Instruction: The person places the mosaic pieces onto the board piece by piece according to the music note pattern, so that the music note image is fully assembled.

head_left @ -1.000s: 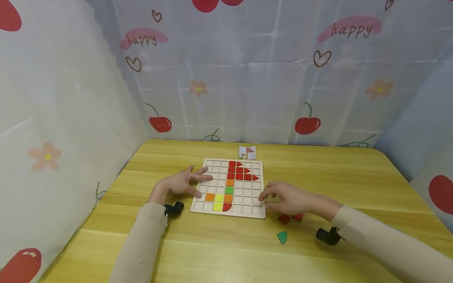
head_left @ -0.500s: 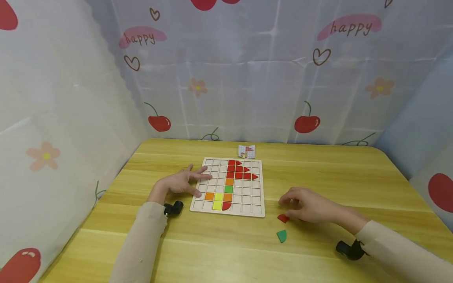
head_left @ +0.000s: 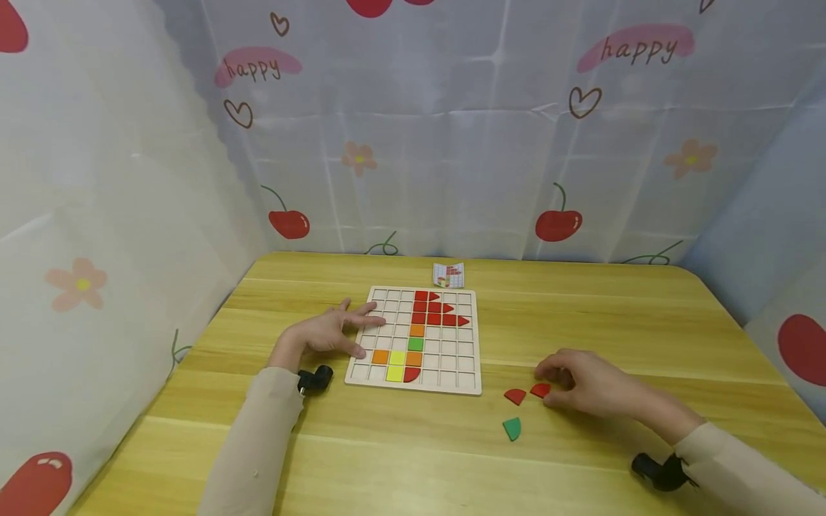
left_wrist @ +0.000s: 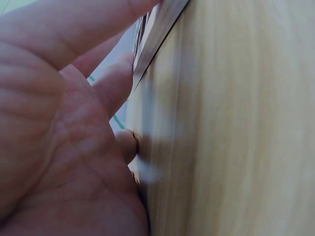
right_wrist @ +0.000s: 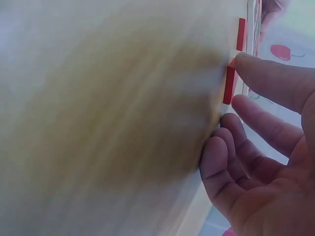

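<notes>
In the head view my left hand (head_left: 325, 335) rests with spread fingers on the left edge of a wooden grid board (head_left: 452, 373); the left wrist view shows its palm (left_wrist: 74, 147) beside the tabletop. My right hand (head_left: 590, 382) is right of the board, its thumb and index finger at either end of a red quarter-circle tile (head_left: 540, 390), pinching it at the table. The right wrist view shows this red tile (right_wrist: 230, 84) edge-on between the two fingertips. Another red quarter-circle tile (head_left: 515, 396) lies just left of it, and a green quarter-circle tile (head_left: 512, 428) lies nearer me.
Red, orange, green and yellow tiles sit in the board's cells, among them a green square (head_left: 416, 345) and a red quarter-circle (head_left: 411, 374). Behind the board a small pattern card (head_left: 448, 275) lies on the wooden table (head_left: 400, 459). A printed curtain (head_left: 426, 143) hangs beyond the far edge.
My right hand has left the board's right edge and moved right and toward me, down to the loose red tiles. The left hand stays on the board.
</notes>
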A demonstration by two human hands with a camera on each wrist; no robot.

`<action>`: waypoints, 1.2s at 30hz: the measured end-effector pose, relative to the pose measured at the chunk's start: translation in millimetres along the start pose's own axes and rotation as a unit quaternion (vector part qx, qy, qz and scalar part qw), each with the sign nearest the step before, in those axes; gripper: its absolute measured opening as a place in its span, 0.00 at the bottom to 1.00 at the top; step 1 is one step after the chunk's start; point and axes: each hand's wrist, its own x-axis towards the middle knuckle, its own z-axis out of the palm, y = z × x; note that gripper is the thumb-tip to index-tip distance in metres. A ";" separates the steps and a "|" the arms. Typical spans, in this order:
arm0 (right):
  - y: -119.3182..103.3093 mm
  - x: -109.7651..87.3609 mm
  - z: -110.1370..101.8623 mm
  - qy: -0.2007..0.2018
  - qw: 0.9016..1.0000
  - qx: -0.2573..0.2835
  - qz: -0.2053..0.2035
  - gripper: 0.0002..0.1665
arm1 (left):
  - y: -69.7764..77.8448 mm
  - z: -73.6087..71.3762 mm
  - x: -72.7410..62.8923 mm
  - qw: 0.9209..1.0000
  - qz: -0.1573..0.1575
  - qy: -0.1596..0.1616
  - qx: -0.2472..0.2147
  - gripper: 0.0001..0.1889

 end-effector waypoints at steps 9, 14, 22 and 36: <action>-0.9 1.8 4.5 0.021 1.000 -0.009 -0.003 0.14 | 0.9 -1.1 0.7 1.000 -0.004 0.000 0.006 0.37; -3.7 4.3 4.9 0.019 1.000 -0.011 0.003 0.13 | 1.3 -1.1 0.1 1.000 -0.001 -0.002 0.009 0.37; -6.2 7.1 4.0 0.019 1.000 -0.002 -0.008 0.14 | -0.3 -0.8 -0.3 1.000 0.003 -0.001 0.005 0.37; -0.6 13.1 7.6 0.037 0.997 -0.052 -0.047 0.12 | -0.1 -0.7 -0.3 1.000 0.000 0.000 0.003 0.37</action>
